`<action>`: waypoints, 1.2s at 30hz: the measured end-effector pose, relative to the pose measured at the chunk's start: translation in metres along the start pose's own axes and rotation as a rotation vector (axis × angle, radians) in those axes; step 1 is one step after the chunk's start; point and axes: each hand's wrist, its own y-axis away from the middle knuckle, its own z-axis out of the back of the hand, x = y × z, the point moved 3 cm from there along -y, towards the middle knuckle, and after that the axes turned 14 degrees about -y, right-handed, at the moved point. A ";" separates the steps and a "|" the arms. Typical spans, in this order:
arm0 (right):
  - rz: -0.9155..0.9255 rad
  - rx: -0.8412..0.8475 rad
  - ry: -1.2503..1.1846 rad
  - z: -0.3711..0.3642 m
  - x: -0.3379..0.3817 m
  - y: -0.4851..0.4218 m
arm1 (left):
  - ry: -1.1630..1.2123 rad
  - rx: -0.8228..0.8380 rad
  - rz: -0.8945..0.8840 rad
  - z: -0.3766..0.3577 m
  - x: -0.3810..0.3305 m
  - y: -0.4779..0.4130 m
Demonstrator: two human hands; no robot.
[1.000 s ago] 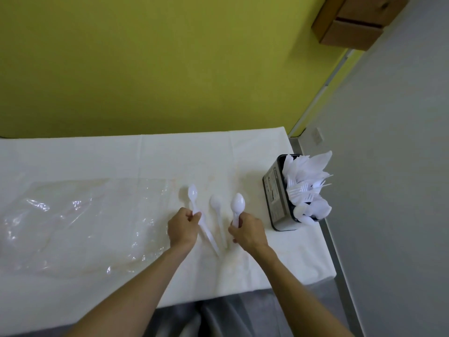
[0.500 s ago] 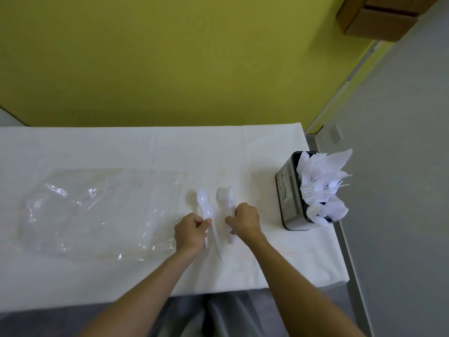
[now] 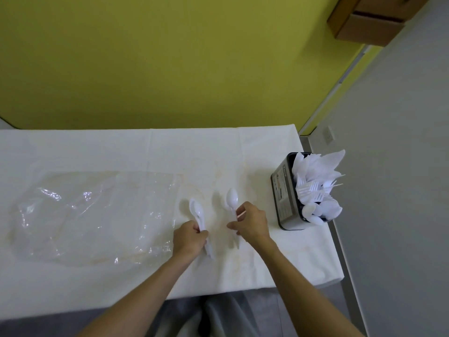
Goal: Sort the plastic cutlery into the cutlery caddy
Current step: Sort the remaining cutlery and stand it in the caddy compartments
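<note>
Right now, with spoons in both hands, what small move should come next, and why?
Probably carry the right hand with its spoon over to the caddy: that grip looks closed on the handle, the caddy stands just right of it, and its near end holds spoons.

left hand [image 3: 188, 238] fisted; right hand [image 3: 250, 223] fingers apparently pinched.

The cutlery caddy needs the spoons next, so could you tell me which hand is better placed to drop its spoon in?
Right, probably. The right hand holds a spoon and is nearer the cutlery caddy at the table's right end; the left hand is farther away.
</note>
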 end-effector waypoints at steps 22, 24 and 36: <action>0.120 0.013 0.150 0.003 0.014 0.017 | 0.089 -0.001 -0.163 0.029 -0.022 0.009; 0.161 -0.033 -0.041 0.020 0.018 0.030 | 0.115 -0.017 -0.192 0.029 -0.036 0.013; 0.079 -0.412 -1.023 0.161 -0.011 0.091 | 0.497 0.151 -0.501 0.006 -0.147 0.058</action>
